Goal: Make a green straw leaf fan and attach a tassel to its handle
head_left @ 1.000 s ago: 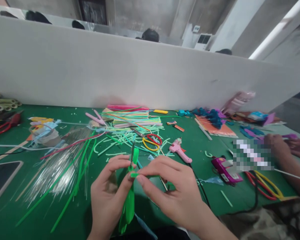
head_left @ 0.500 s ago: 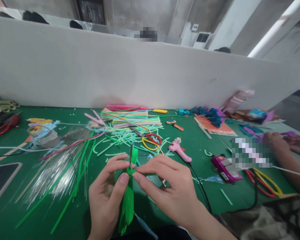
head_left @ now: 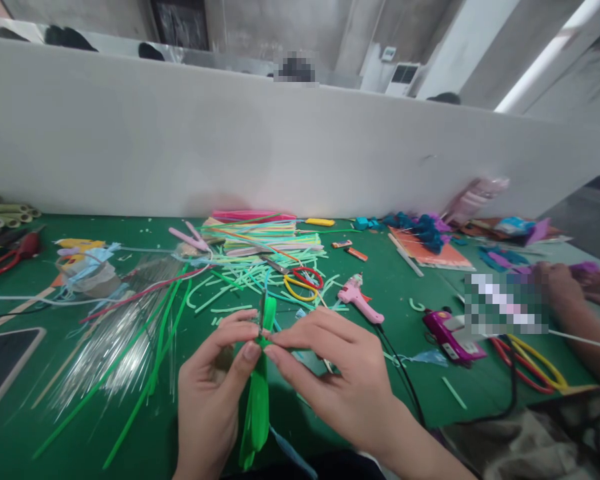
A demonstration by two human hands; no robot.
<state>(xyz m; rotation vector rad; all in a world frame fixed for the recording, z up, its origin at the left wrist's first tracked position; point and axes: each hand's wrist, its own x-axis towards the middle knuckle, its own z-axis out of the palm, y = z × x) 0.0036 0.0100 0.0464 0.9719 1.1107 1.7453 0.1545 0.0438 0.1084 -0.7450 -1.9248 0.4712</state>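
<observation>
A bundle of bright green pipe cleaners (head_left: 258, 407), folded into long loops, hangs upright between my two hands over the table. My left hand (head_left: 215, 383) grips its bound middle between thumb and fingers. At the same spot, the thumb and forefinger of my right hand (head_left: 347, 373) pinch the bundle from the other side. A thin dark stem or wire (head_left: 262, 310) sticks up by my left fingertips; its kind is unclear. The exact tie point is partly hidden by my fingers.
Beyond my hands lie colourful pipe cleaners (head_left: 260, 237), scissors (head_left: 305, 283) and a pink glue gun (head_left: 360, 300). Clear thin rods (head_left: 115, 347) and a phone (head_left: 5, 367) are at left. At right are a purple device (head_left: 453, 339) and a co-worker's hands (head_left: 560, 287). A white partition (head_left: 300, 147) stands behind.
My hands keep their hold on the green bundle with only slight finger movement at its middle. The co-worker's hands at right have shifted a little.
</observation>
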